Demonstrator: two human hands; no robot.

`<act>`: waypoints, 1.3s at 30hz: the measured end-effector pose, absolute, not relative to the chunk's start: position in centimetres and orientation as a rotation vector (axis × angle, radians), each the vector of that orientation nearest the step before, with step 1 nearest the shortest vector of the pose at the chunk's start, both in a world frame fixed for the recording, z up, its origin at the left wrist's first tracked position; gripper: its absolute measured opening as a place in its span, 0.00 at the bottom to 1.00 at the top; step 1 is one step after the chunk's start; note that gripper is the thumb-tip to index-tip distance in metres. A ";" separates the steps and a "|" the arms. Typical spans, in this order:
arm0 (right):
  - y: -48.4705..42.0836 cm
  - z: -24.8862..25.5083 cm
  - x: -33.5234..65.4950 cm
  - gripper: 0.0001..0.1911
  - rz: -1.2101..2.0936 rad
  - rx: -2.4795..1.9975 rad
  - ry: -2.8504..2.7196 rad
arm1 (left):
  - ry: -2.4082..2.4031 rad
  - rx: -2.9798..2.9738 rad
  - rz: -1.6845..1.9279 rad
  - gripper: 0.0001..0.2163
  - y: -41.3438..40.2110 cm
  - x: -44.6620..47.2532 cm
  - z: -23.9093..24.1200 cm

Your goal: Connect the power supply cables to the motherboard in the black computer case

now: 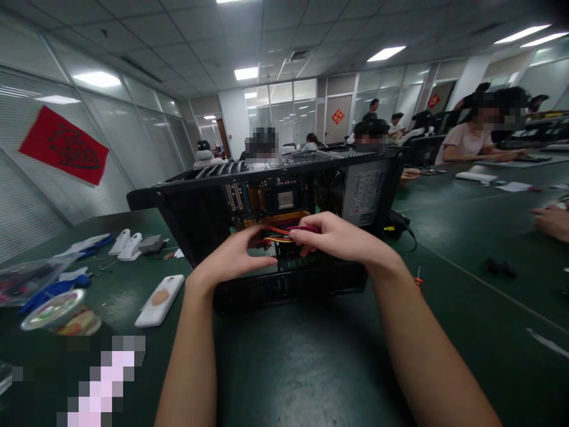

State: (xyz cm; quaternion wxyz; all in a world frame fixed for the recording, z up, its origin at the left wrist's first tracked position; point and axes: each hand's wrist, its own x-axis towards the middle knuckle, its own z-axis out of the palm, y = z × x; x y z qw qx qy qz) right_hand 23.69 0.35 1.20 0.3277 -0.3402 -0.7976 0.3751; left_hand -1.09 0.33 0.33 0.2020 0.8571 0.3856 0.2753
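A black computer case (288, 290) lies on its side on the green table with its open side toward me. Inside it I see a motherboard (262, 196), a round fan (333, 193) and a silver power supply (364, 196). A bundle of red, yellow and purple power cables (284, 230) crosses the opening. My right hand (326, 235) is closed around the right part of the bundle. At its left end, my left hand (242, 252) reaches into the case, thumb stretched out apart from the fingers. The left fingertips are partly hidden behind the cables.
To the left lie a white phone (160, 300), a plastic food cup (57, 311), white adapters (127, 244) and plastic bags (35, 279). A black cable (406, 231) and a screwdriver (418, 277) are at the right. Other people sit around the table, one hand (553, 219) at the right edge.
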 end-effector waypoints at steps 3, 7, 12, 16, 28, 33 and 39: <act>-0.6 2.0 25.2 0.24 0.915 -0.969 -2.193 | 1.079 2.372 0.891 0.24 -0.1 -0.3 0.9; -1.0 2.2 25.6 0.26 0.833 -1.058 -2.372 | 1.026 2.391 1.049 0.23 -0.3 0.4 1.1; -1.6 2.1 24.1 0.24 0.880 -0.973 -2.369 | 0.965 2.493 1.062 0.23 -1.0 1.2 1.5; -1.7 1.9 23.2 0.20 0.920 -0.856 -2.251 | 0.982 2.596 1.021 0.24 -1.8 2.1 1.8; -1.1 1.4 23.4 0.17 0.930 -0.943 -2.155 | 1.100 2.624 0.909 0.24 -2.7 2.9 1.9; -1.2 1.6 23.2 0.18 0.928 -0.969 -2.109 | 1.102 2.592 0.915 0.26 -2.7 3.0 2.1; -1.3 1.6 23.0 0.18 0.897 -0.972 -2.109 | 1.073 2.563 0.913 0.27 -2.6 2.9 2.0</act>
